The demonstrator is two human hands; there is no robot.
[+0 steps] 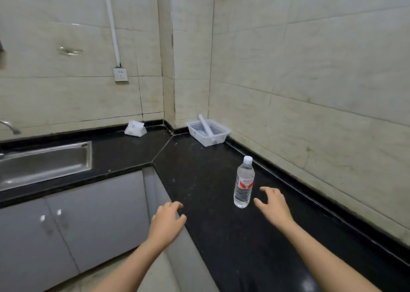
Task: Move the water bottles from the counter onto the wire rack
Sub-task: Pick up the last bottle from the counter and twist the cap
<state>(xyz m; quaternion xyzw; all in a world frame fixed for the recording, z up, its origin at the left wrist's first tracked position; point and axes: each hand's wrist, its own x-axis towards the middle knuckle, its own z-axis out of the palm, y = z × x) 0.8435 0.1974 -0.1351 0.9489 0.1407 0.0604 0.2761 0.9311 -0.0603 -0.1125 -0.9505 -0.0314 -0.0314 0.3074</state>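
One clear water bottle [243,182] with a white cap and a red-and-white label stands upright on the black counter [199,172]. My right hand [274,204] hovers just to the right of the bottle's base, fingers spread and curved, a small gap between them and the bottle. My left hand [167,219] is held over the counter's front edge, left of the bottle, fingers loosely apart and holding nothing. No wire rack is in view.
A white plastic basket [208,133] with a white tube lying in it sits in the back corner. A white tissue pack [135,128] lies by the rear wall. A steel sink [44,163] is at left, grey cabinet doors [73,229] below.
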